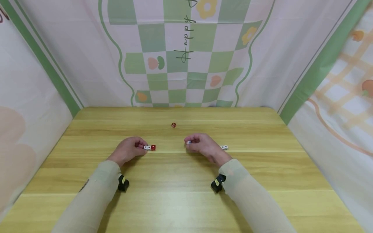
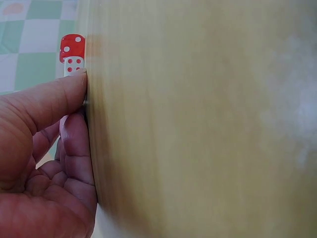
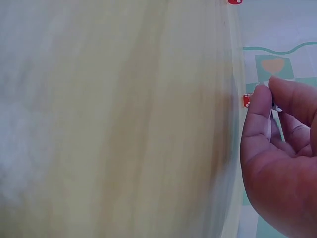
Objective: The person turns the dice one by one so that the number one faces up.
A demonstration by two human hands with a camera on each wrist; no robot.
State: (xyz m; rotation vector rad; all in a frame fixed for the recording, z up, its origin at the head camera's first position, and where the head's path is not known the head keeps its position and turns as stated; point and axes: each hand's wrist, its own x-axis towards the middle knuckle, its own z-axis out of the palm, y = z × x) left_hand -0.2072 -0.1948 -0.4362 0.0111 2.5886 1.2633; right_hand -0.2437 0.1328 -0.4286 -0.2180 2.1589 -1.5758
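Observation:
My left hand (image 1: 128, 150) pinches the near end of a short row of dice between thumb and fingertips. Two white dice (image 1: 147, 148) are in that row, with a red die (image 1: 153, 148) at its right end. The left wrist view shows this red die (image 2: 73, 47) against a white die (image 2: 74, 64) with red pips, partly covered by the thumb. A white die (image 1: 188, 142) with dark pips sits between the thumb and fingertips of my right hand (image 1: 205, 148). In the right wrist view the right fingers (image 3: 257, 119) mostly hide it.
Farther back on the wooden table (image 1: 175, 194) lies a single red die (image 1: 173, 125). A pair of white dice (image 1: 224, 147) rests side by side just right of my right hand. Behind the table hangs a green-and-white checked cloth (image 1: 176, 64).

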